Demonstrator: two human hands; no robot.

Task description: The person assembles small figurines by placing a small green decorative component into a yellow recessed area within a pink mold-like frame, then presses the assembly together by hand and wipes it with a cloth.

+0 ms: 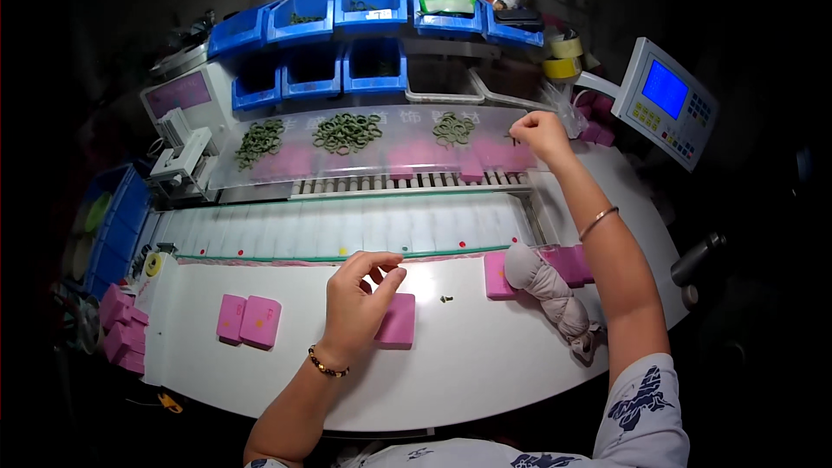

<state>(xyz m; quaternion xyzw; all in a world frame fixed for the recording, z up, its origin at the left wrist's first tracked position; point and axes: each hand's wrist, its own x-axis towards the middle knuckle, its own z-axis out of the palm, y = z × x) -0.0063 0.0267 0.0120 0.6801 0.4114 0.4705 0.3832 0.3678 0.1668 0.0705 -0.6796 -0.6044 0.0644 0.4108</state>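
My right hand [544, 135] is over the right end of a translucent sheet [407, 130], its thumb and fingertips pinched together. A few small dark bits show just below the fingertips; whether the fingers hold one cannot be made out. Left of it on the sheet lie piles of green rings: a small pile [453, 128], a larger one [347, 133] and another [258, 144]. My left hand [354, 305] is above the white table, fingers loosely curved, thumb a little apart from the index finger, nothing visible between them. It partly covers a pink block [397, 322]. A tiny dark piece [446, 299] lies to its right.
A glass-topped roller track [347, 224] crosses the table. Two pink blocks [249, 321] lie left; another [498, 276] is beside a grey cloth bundle [550, 299]. Blue bins [299, 22] stand behind. A control panel [666, 102] is at right, a dark bottle [696, 260] below it.
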